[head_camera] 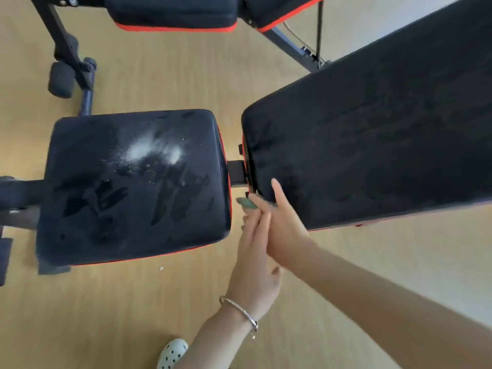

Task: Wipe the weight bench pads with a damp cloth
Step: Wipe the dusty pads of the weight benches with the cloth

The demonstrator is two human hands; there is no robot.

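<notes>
Hands: left hand (255, 262), right hand (285, 225) palm-to-palm, fingers (278, 195) straight, sandwiching green cloth (246, 203), probably folding it.
Seat pad (133, 187): powdery, unwiped.

One head-worn view looks steeply down, close above the seat pad (133, 182).

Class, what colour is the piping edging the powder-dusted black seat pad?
Red piping edges the black padded seat pad; the head view shows it best.

Matt black seat pad (106, 222) at centre left is showing white powdery smears; wood-grain floor (159, 83) is looking smooth.
</notes>
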